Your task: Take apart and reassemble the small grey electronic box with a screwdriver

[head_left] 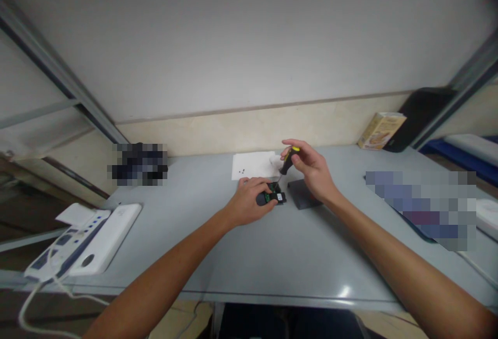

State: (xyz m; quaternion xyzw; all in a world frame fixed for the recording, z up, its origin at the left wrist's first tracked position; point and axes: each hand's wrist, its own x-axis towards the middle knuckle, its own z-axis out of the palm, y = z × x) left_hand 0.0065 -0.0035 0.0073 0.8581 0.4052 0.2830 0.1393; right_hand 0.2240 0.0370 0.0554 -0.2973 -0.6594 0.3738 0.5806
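Observation:
A small black device with a green circuit board showing [279, 197] lies on the table, and my left hand [252, 199] is closed around its left side. In my right hand [311, 167] is a screwdriver [288, 161] with a black and yellow handle, tilted, its shaft pointing down at the board. Whether the tip sits in a screw is too small to tell. A flat dark grey piece [301, 195] rests under my right wrist. Behind my left hand is a white sheet of paper [252, 161] bearing several tiny dark bits [241, 171].
On the left of the table [194, 251] lie a power strip [66, 248] with cables and a white box-shaped device [111, 243]. A yellow box [381, 130] leans by a black panel [420, 116] at the back right. Blurred items flank both sides.

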